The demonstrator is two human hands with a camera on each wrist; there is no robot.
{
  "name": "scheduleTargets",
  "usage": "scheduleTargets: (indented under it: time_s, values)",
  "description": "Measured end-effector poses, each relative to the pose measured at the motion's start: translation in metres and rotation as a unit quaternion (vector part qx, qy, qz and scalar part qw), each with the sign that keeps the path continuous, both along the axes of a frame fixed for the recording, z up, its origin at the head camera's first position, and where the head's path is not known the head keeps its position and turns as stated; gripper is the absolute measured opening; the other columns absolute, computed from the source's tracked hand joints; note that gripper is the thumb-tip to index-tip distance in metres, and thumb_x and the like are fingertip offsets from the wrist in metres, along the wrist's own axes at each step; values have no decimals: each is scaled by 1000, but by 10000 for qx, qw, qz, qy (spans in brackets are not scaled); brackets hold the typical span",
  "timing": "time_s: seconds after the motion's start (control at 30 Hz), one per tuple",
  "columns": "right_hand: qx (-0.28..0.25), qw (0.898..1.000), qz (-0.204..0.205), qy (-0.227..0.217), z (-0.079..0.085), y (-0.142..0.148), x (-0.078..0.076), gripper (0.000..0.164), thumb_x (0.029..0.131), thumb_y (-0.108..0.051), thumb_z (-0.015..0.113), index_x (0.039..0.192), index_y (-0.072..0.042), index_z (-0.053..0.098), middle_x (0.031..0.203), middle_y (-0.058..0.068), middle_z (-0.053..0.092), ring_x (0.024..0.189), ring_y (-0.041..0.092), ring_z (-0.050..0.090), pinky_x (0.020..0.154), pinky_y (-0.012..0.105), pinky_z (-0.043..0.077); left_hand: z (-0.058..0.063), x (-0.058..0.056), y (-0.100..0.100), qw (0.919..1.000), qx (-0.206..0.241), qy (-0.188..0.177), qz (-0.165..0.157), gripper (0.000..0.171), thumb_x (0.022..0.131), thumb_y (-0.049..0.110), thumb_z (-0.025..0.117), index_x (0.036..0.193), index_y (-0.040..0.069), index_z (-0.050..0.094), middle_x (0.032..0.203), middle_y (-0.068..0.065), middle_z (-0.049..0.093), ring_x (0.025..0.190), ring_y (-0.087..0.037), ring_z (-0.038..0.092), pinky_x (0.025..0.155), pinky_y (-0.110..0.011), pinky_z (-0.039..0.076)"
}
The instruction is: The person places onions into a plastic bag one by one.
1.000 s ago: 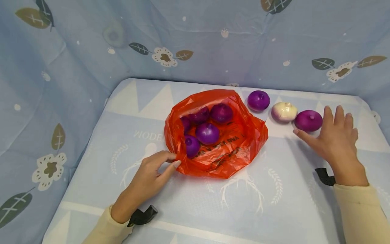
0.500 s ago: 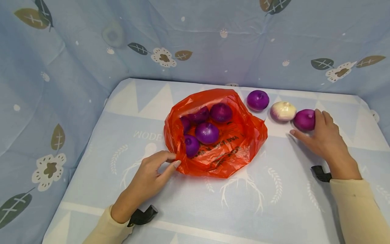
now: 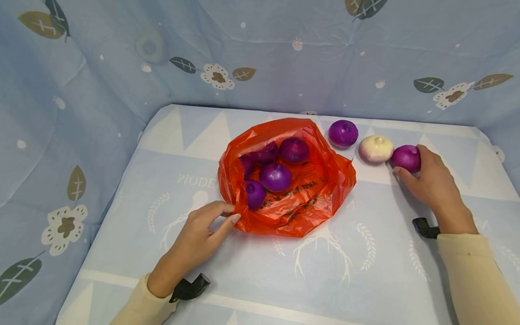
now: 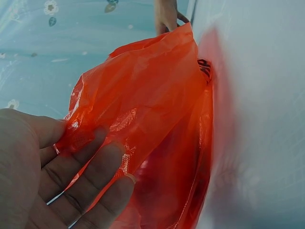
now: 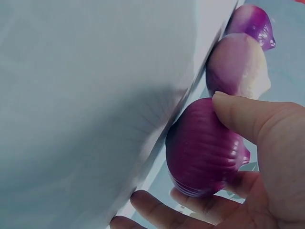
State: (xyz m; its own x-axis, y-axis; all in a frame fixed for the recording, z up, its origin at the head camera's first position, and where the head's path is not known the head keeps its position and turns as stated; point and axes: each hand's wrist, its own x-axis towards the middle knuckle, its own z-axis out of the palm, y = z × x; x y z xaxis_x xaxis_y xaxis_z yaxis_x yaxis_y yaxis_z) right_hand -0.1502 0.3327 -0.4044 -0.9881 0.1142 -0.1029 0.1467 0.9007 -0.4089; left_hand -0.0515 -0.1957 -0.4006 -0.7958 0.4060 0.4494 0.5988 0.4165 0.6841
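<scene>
My left hand (image 3: 205,228) pinches the near left rim of a red plastic bag (image 3: 300,223), holding its mouth wide. Inside the bag lie several purple onions (image 3: 275,177), some partly behind the film. On the right, my right hand (image 3: 436,183) grips a purple onion (image 3: 405,159) with thumb on one side and fingers on the other. The right wrist view shows that onion (image 5: 205,148) at the thumb tip, resting close to the table surface. Directly beside it sits a pale onion (image 3: 375,149) with a purple base. Another purple onion (image 3: 343,133) lies farther left, near the bag.
The table (image 3: 256,275) carries a pale blue and white patterned cover. Patterned blue curtain (image 3: 260,58) hangs along its back and left edges. A black wrist camera mount (image 3: 191,286) sits at my left wrist, another mount (image 3: 425,228) at my right.
My right hand has come down and left from above the rightmost purple onion, and its spread fingers have closed round it. The left hand and bag have stayed put.
</scene>
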Motion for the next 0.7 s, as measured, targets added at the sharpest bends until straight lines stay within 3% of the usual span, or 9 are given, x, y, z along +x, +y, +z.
scheduleTargets:
  time_s: [0.47,0.7]
  values:
    - [52,9995,-268,-139,4,-4,0,90,103,-39,64,159,11,15,146,45,32,129,64,36,103,79,36,0,0,-2,10000,1,22,1,18,93,0,76,106,10,70,99,4,72,90,-13,67,87,-23,55]
    - [30,9992,-373,-134,5,-3,1,90,102,-37,66,156,15,17,144,46,33,125,63,38,99,79,39,0,0,-2,10000,4,26,9,19,92,0,77,106,10,71,99,3,72,90,-13,68,89,-19,54]
